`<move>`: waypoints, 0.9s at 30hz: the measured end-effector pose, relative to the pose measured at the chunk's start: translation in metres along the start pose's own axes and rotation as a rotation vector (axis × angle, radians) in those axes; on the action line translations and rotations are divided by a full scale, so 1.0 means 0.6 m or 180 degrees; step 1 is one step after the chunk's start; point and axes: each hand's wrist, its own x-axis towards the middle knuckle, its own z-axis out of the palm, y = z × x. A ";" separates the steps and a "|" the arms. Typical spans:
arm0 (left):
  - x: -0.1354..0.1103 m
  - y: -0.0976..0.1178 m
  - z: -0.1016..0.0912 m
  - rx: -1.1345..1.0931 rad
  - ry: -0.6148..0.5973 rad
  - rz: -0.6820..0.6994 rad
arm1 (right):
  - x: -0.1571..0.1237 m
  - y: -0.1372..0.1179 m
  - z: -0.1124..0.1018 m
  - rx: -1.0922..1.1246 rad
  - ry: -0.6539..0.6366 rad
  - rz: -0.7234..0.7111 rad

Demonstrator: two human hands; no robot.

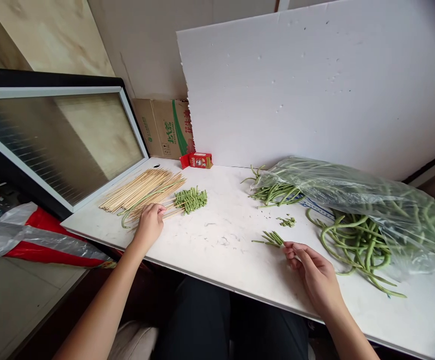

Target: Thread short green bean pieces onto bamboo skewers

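My left hand (150, 223) rests on the white table (217, 235), fingers curled at the near ends of the bamboo skewers (142, 190); whether it grips one is hidden. Just beyond it lie several skewers threaded with cut green bean pieces (191, 199). My right hand (311, 272) lies to the right with fingers half bent, its fingertips touching a small bundle of short bean pieces (272, 238). A few more cut bits (287, 221) lie behind that. Long green beans (356, 245) spill from a clear plastic bag (352, 195) at the right.
A glass-topped freezer (60, 145) stands at the left, with a red and clear plastic bag (33, 235) below it. A cardboard box (165, 127) and a small red carton (198, 160) sit at the table's back. A white foam board (315, 85) leans against the wall.
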 end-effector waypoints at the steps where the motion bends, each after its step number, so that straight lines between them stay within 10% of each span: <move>1: -0.002 -0.002 0.002 0.0007 -0.0012 0.0001 | 0.001 0.002 -0.001 0.0089 -0.0044 0.0074; 27: -0.018 -0.010 -0.012 0.0024 -0.0162 0.0175 | -0.001 -0.001 0.001 0.0437 -0.0109 0.0302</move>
